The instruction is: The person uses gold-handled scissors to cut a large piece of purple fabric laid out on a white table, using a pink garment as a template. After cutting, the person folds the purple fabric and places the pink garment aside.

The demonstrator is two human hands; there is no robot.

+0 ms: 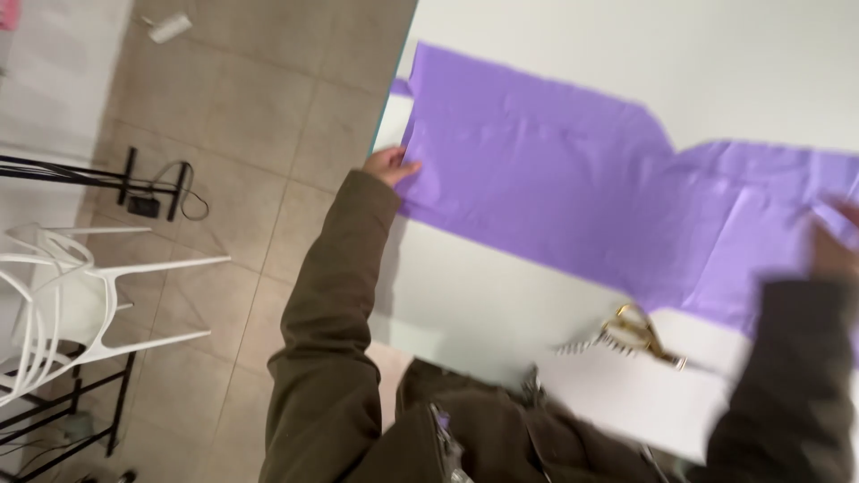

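Left hand (390,165) pinching purple fabric (573,188) edge, right hand (837,241) blurred

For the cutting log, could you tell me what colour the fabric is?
The fabric is plain lilac purple, clear in the head view.

White desk (501,295) with a thin teal edge, a large sheet of purple fabric (573,188) spread flat across it — creased, cut unevenly along the top, gold-handled scissors (640,335) lying below the fabric, near the front edge.
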